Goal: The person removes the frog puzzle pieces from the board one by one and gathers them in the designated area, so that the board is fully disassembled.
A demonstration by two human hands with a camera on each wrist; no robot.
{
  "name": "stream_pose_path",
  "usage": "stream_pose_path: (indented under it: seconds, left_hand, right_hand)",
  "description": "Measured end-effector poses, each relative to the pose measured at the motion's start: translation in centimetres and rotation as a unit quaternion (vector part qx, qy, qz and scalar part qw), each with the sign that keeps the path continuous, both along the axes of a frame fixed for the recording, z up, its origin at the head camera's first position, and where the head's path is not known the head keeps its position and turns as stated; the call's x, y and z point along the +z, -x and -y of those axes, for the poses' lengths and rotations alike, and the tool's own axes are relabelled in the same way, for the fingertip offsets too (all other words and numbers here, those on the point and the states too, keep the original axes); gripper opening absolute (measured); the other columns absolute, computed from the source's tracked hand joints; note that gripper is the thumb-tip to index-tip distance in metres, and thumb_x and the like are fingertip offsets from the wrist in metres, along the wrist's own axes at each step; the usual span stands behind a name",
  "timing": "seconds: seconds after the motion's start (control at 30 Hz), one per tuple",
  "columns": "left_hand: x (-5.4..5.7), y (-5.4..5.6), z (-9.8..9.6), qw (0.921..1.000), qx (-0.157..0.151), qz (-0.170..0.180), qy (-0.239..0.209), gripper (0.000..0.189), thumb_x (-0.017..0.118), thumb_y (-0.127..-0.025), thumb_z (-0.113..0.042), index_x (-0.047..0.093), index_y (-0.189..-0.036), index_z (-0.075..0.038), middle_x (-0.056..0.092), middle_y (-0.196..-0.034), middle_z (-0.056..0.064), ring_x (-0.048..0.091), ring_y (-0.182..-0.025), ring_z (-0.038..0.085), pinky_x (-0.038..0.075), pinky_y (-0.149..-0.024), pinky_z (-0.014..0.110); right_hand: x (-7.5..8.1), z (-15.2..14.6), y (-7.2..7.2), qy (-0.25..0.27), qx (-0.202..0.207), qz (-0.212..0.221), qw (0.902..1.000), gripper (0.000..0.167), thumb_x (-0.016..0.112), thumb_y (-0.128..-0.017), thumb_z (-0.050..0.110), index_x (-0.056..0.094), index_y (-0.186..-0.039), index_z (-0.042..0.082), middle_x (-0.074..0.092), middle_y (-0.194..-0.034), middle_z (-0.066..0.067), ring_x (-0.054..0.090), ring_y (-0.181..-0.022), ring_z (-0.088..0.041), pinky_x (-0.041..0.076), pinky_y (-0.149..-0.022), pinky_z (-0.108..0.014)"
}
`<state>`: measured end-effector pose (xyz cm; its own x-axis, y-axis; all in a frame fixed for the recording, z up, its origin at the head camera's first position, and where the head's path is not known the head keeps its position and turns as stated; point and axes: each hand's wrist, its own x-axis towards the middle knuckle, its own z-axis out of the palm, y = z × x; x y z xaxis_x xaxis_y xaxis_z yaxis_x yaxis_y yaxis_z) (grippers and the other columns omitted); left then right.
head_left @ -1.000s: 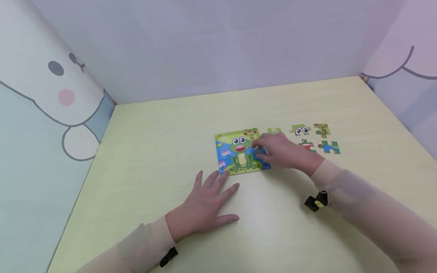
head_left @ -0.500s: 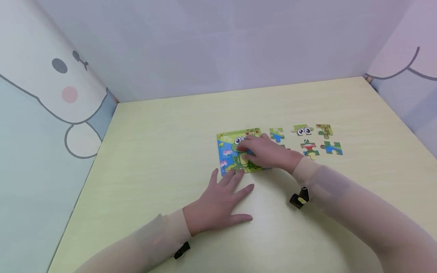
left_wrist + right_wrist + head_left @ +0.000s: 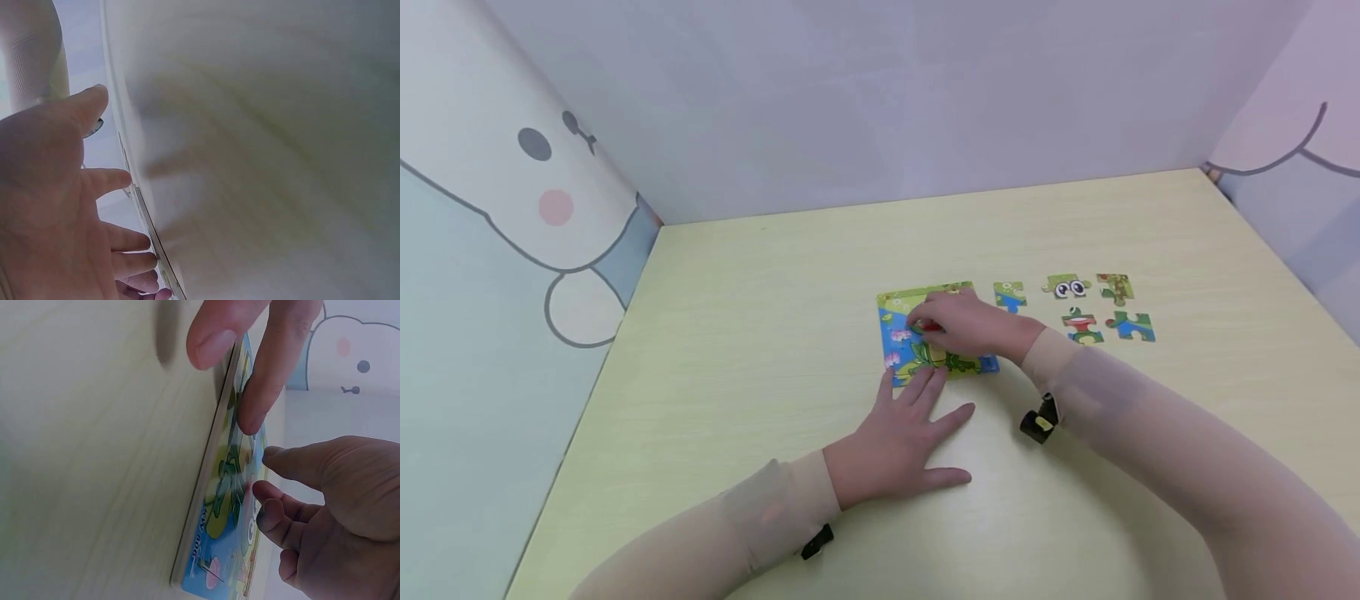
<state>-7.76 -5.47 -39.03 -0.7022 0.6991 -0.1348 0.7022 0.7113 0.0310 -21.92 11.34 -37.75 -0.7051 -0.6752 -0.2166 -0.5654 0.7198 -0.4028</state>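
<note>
A square frog jigsaw puzzle board (image 3: 895, 321) lies on the table, its picture partly covered by my hands. My right hand (image 3: 973, 323) is over its middle, fingers bent down with the tips at the frog picture. In the right wrist view, a small gap shows between the right thumb (image 3: 306, 461) and the forefinger, and I see no piece in it. My left hand (image 3: 898, 446) is spread at the near edge, its fingertips on the board. In the left wrist view, the left fingers (image 3: 128, 240) are straight and apart.
To the right of the board lie several loose puzzle pieces, among them one with the eyes (image 3: 1067, 287), one with the mouth (image 3: 1081, 325) and a blue one (image 3: 1010, 296). Pale printed walls (image 3: 880, 108) stand along the back and sides of the table (image 3: 760, 325).
My right hand has moved left from the board's right side to its middle, uncovering some of the loose pieces. The left hand has slid slightly right along the near edge.
</note>
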Motion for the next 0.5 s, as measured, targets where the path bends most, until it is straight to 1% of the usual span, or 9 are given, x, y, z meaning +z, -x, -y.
stream_pose_path:
  seconds: [0.07,0.27,0.37,0.5]
  left_hand:
    - [0.00,-0.01,0.04,0.9999,0.003,0.008,0.005,0.074,0.051,-0.098,-0.074,0.046,-0.158,-0.032,0.031,-0.170,0.019,0.030,-0.158,0.036,0.029,-0.117,0.074]
    - [-0.11,-0.14,0.41,0.9996,0.011,0.012,0.024,0.075,0.048,-0.097,-0.076,0.044,-0.160,-0.034,0.027,-0.172,0.017,0.027,-0.160,0.036,0.029,-0.117,0.072]
    - [-0.06,-0.28,0.56,0.9992,0.017,0.026,0.025,0.076,0.048,-0.097,-0.077,0.043,-0.160,-0.035,0.024,-0.173,0.017,0.024,-0.161,0.036,0.028,-0.118,0.073]
    - [0.01,-0.46,0.82,0.9986,0.025,0.040,0.024,0.076,0.049,-0.097,-0.076,0.042,-0.161,-0.035,0.022,-0.174,0.016,0.023,-0.161,0.036,0.028,-0.117,0.074]
  right_hand:
    - [-0.02,0.13,0.07,-0.006,-0.001,0.003,1.0000,0.032,0.067,-0.103,0.019,0.069,-0.136,0.017,0.068,-0.114,-0.003,0.058,-0.106,-0.024,0.034,-0.111,-0.060]
    - [0.14,0.31,0.07,-0.011,0.001,0.003,0.9999,0.032,0.067,-0.104,0.019,0.070,-0.135,0.017,0.066,-0.109,-0.003,0.056,-0.103,-0.024,0.035,-0.109,-0.061]
    - [0.21,0.34,0.06,-0.011,0.005,-0.001,0.9999,0.032,0.067,-0.103,0.019,0.070,-0.135,0.017,0.066,-0.108,-0.003,0.056,-0.102,-0.024,0.036,-0.108,-0.061]
    - [0.15,0.39,0.09,-0.010,0.006,-0.005,0.9999,0.031,0.068,-0.103,0.019,0.070,-0.134,0.017,0.066,-0.107,-0.004,0.056,-0.101,-0.024,0.037,-0.105,-0.059]
